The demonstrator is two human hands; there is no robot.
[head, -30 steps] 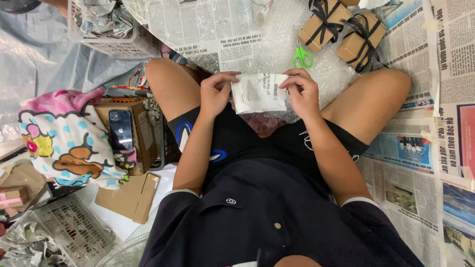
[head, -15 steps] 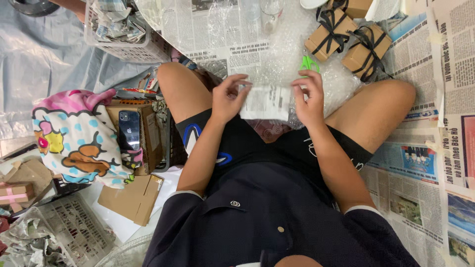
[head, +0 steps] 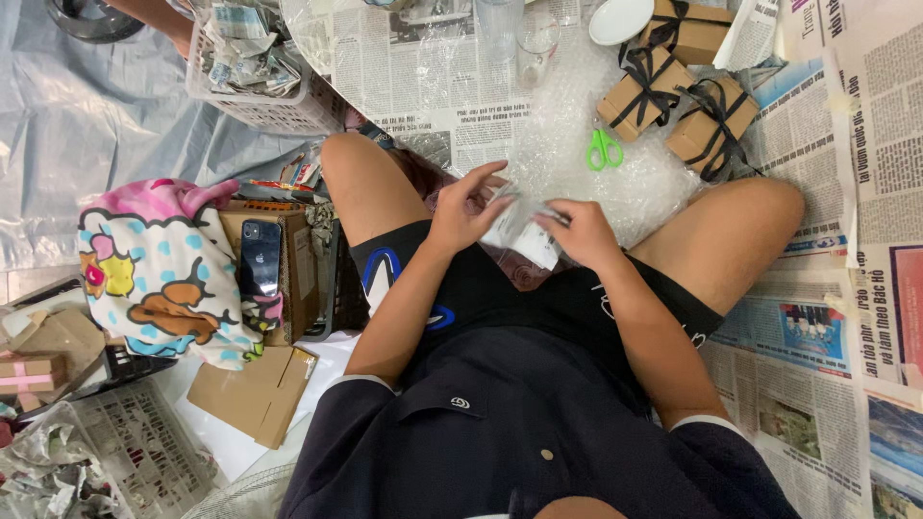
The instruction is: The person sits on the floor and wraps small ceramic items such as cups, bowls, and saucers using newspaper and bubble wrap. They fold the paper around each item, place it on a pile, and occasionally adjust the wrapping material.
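Observation:
I sit cross-legged on newspaper spread over the floor. My left hand (head: pixel 468 207) and my right hand (head: pixel 577 234) both grip a small bundle wrapped in white paper and clear bubble wrap (head: pixel 520 231), held over my lap between my knees. A sheet of bubble wrap (head: pixel 586 163) lies on the floor just beyond my hands. Green-handled scissors (head: pixel 604 149) rest on that sheet, a little past my right hand.
Three brown gift boxes tied with black ribbon (head: pixel 673 82) sit at the far right beside a white dish (head: pixel 620 19). Two clear glasses (head: pixel 519 34) stand ahead. A white basket of crumpled paper (head: pixel 252 72) is far left. A phone (head: pixel 260 258) lies on a cardboard box beside a colourful cushion (head: pixel 154 269).
My hands have drawn closer together over my lap, and the flat white paper piece is now folded into a smaller bundle. The camera view has shifted slightly.

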